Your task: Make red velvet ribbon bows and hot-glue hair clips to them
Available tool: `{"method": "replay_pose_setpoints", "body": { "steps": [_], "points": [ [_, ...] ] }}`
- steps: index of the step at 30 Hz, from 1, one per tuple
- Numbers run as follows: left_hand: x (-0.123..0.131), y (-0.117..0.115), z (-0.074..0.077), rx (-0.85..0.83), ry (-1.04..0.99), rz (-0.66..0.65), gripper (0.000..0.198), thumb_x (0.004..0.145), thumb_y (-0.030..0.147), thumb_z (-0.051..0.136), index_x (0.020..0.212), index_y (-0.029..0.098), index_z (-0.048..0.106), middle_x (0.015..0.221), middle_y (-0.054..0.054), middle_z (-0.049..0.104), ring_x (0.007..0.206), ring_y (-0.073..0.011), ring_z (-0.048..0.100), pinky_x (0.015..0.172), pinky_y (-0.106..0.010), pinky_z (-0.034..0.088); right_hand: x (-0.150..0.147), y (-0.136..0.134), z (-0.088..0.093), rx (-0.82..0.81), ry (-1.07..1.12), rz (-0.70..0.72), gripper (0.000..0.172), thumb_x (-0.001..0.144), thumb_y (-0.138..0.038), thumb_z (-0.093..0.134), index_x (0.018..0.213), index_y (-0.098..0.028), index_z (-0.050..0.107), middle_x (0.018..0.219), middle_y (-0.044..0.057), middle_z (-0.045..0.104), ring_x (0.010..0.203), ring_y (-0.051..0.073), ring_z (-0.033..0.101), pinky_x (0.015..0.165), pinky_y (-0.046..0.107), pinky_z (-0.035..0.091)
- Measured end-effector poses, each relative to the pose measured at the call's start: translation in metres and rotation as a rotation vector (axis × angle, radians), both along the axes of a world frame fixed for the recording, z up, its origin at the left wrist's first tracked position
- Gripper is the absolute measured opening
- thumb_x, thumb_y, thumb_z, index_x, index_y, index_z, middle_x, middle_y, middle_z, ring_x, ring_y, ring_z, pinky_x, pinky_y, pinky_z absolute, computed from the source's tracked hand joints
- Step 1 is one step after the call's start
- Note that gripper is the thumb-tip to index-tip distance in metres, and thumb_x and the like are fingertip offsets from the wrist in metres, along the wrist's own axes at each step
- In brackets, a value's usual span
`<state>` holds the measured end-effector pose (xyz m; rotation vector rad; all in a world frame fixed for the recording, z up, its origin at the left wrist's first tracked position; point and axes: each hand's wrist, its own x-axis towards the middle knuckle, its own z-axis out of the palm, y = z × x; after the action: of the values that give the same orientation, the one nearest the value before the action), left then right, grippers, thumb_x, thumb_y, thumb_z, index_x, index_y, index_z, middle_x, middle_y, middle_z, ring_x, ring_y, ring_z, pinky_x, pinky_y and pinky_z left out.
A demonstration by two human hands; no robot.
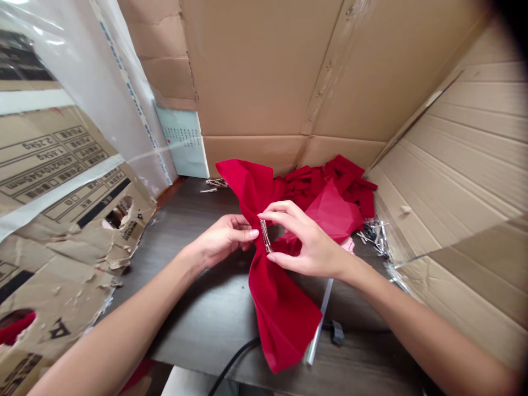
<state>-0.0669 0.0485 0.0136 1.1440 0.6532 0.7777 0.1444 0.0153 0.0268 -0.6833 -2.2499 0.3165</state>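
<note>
A large red fabric bow (280, 308) hangs over the dark table, its two wide ends pointing up-left and down-right. My left hand (226, 237) is closed on the gathered middle of the bow, thumb on the near side. A silver metal hair clip (265, 235) lies lengthwise against that middle. Fingers and thumb of my right hand (303, 236) pinch the clip at its upper and lower ends. Behind my right hand, a thinner, lighter red sheet (334, 212) rests, partly hidden.
Folded red fabric pieces (305, 181) are heaped at the back. Loose metal clips (375, 237) lie at the right, with several more clips (216, 184) back left. A clear glue stick (319, 324) and black cable (235, 357) lie in front. Cardboard walls (256, 66) enclose the table (185, 308).
</note>
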Motion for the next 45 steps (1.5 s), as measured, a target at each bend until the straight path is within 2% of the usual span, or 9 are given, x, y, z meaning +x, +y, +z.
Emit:
{"method": "replay_pose_setpoints", "body": {
  "steps": [2, 11, 13, 15, 19, 23, 28, 37, 45],
  "points": [
    [0.0, 0.0, 0.0, 0.004, 0.003, -0.014, 0.029, 0.061, 0.024, 0.088, 0.083, 0.011, 0.074, 0.07, 0.0, 0.061, 0.055, -0.0055, 0.047, 0.05, -0.019, 0.036, 0.001, 0.0, -0.001, -0.006, -0.043, -0.003, 0.061, 0.079, -0.021, 0.072, 0.136, -0.019, 0.05, 0.13, 0.015, 0.049, 0.124, 0.027, 0.051, 0.104, 0.045, 0.048],
    [-0.004, 0.001, -0.001, -0.043, 0.042, -0.054, 0.022, 0.064, 0.022, 0.086, 0.076, 0.011, 0.071, 0.056, 0.004, 0.051, 0.046, -0.0032, 0.037, 0.043, -0.018, 0.025, 0.001, 0.003, -0.004, 0.02, -0.063, 0.005, 0.058, 0.079, -0.022, 0.075, 0.133, -0.018, 0.053, 0.129, 0.016, 0.049, 0.119, 0.027, 0.053, 0.101, 0.045, 0.051],
    [-0.004, 0.002, -0.002, -0.038, 0.035, -0.044, 0.023, 0.063, 0.021, 0.087, 0.077, 0.011, 0.072, 0.057, 0.003, 0.055, 0.047, -0.0033, 0.039, 0.045, -0.017, 0.027, 0.001, 0.003, -0.003, 0.022, -0.063, 0.01, 0.058, 0.079, -0.023, 0.076, 0.132, -0.017, 0.054, 0.129, 0.017, 0.05, 0.119, 0.027, 0.053, 0.1, 0.045, 0.051],
    [-0.003, 0.003, -0.003, -0.03, 0.025, -0.026, 0.024, 0.061, 0.02, 0.088, 0.078, 0.011, 0.073, 0.062, 0.001, 0.061, 0.052, -0.005, 0.047, 0.049, -0.018, 0.035, 0.001, 0.004, -0.003, 0.018, -0.067, 0.012, 0.057, 0.08, -0.023, 0.076, 0.132, -0.016, 0.054, 0.129, 0.017, 0.05, 0.119, 0.027, 0.054, 0.099, 0.045, 0.052],
    [-0.002, 0.002, -0.005, -0.069, 0.0, -0.031, 0.026, 0.059, 0.02, 0.089, 0.081, 0.012, 0.076, 0.074, -0.005, 0.072, 0.069, -0.0119, 0.063, 0.069, -0.023, 0.05, 0.002, 0.005, -0.005, 0.026, -0.085, 0.0, 0.058, 0.08, -0.025, 0.076, 0.133, -0.017, 0.054, 0.128, 0.017, 0.051, 0.116, 0.028, 0.055, 0.096, 0.047, 0.053],
    [-0.001, 0.001, -0.005, -0.102, -0.026, -0.044, 0.027, 0.06, 0.019, 0.089, 0.084, 0.013, 0.077, 0.078, -0.008, 0.076, 0.078, -0.0163, 0.068, 0.082, -0.028, 0.052, 0.002, 0.006, -0.006, 0.052, -0.096, -0.008, 0.06, 0.079, -0.028, 0.078, 0.133, -0.017, 0.056, 0.127, 0.017, 0.053, 0.113, 0.029, 0.056, 0.096, 0.048, 0.053],
    [-0.001, 0.0, -0.005, -0.102, -0.024, -0.05, 0.026, 0.063, 0.018, 0.088, 0.087, 0.013, 0.077, 0.082, -0.009, 0.077, 0.081, -0.0184, 0.07, 0.083, -0.03, 0.052, 0.003, 0.008, -0.006, 0.077, -0.109, -0.02, 0.062, 0.077, -0.03, 0.08, 0.134, -0.02, 0.057, 0.124, 0.015, 0.056, 0.11, 0.029, 0.057, 0.094, 0.049, 0.054],
    [0.0, 0.002, -0.009, -0.102, -0.004, -0.045, 0.026, 0.063, 0.019, 0.088, 0.085, 0.012, 0.077, 0.078, -0.008, 0.076, 0.077, -0.0168, 0.07, 0.082, -0.029, 0.053, 0.003, 0.007, -0.01, 0.058, -0.116, -0.01, 0.062, 0.076, -0.026, 0.081, 0.132, -0.014, 0.057, 0.124, 0.017, 0.055, 0.111, 0.029, 0.057, 0.093, 0.046, 0.056],
    [-0.001, 0.0, -0.008, -0.086, 0.001, -0.035, 0.021, 0.063, 0.019, 0.087, 0.079, 0.012, 0.076, 0.074, -0.007, 0.074, 0.073, -0.0153, 0.068, 0.079, -0.027, 0.053, 0.001, 0.007, -0.011, 0.044, -0.111, 0.001, 0.064, 0.077, -0.025, 0.08, 0.135, -0.019, 0.054, 0.124, 0.015, 0.053, 0.114, 0.029, 0.059, 0.096, 0.046, 0.056]
  ]
}}
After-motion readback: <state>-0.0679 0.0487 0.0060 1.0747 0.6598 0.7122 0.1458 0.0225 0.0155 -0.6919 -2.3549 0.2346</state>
